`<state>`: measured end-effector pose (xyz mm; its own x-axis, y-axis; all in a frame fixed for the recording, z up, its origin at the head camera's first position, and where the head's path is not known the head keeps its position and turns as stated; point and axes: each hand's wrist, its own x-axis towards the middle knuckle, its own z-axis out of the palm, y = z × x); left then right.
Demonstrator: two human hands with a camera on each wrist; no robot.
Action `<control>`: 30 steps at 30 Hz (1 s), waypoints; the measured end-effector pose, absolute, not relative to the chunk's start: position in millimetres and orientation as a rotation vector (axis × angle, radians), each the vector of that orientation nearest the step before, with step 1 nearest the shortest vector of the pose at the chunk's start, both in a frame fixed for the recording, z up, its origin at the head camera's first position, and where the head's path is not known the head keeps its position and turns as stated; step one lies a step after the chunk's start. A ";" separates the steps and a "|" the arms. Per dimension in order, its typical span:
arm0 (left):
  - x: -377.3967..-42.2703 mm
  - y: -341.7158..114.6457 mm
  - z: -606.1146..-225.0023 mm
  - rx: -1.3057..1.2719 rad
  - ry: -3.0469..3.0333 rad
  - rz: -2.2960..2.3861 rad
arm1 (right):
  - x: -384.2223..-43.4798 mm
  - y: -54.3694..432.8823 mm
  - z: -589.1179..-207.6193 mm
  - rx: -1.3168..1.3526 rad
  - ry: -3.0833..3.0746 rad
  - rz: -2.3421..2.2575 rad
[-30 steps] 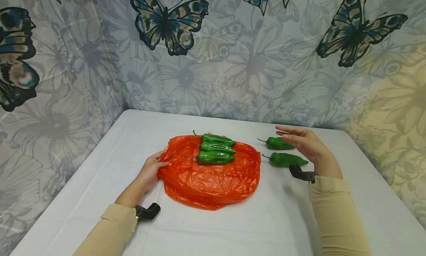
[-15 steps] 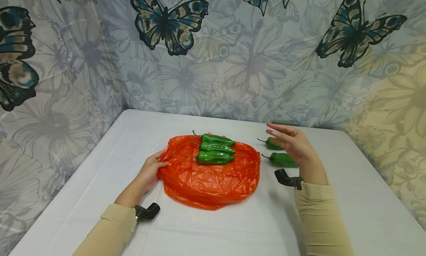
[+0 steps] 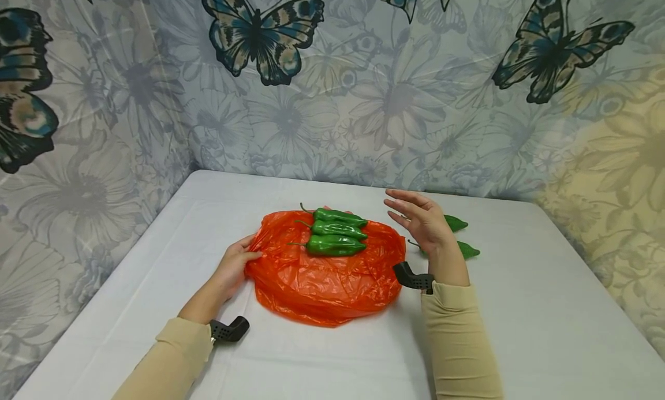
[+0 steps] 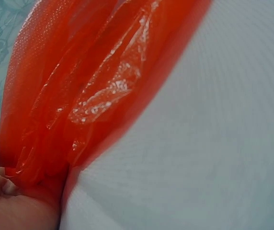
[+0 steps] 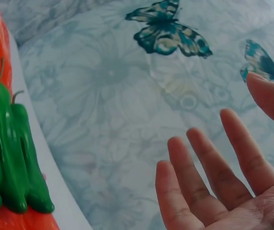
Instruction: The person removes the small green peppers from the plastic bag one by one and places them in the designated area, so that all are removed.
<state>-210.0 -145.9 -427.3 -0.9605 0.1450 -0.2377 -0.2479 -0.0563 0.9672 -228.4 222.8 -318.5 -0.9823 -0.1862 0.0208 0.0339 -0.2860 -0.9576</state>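
My left hand (image 3: 230, 272) pinches the left edge of a red-orange plastic bag (image 3: 327, 293) lying flat on the table. In the left wrist view the bag's film (image 4: 94, 86) gathers in folds at the thumb (image 4: 22, 206). Three green peppers lie side by side on the bag: a back one (image 3: 340, 217), a middle one (image 3: 339, 230) and a front one (image 3: 335, 246). Raised near the bag's right edge, my right hand (image 3: 425, 230) has its fingers spread and holds nothing. It partly hides two more green peppers, one behind (image 3: 456, 223) and one in front (image 3: 469, 250).
A white cloth covers the table (image 3: 545, 319). Behind and to the left hangs a flowered backdrop (image 3: 395, 111) with printed butterflies, close to the table's far edge. Each wrist wears a black camera mount, one on the left (image 3: 230, 329) and one on the right (image 3: 413, 277).
My right hand has moved left, from over the two loose peppers to the bag's right edge, its fingers spreading. The left hand, bag and peppers have stayed in place.
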 end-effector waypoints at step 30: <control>-209.3 -146.6 -423.9 -0.091 1.947 2.098 | -234.6 163.3 -358.6 -0.479 1.663 -2.437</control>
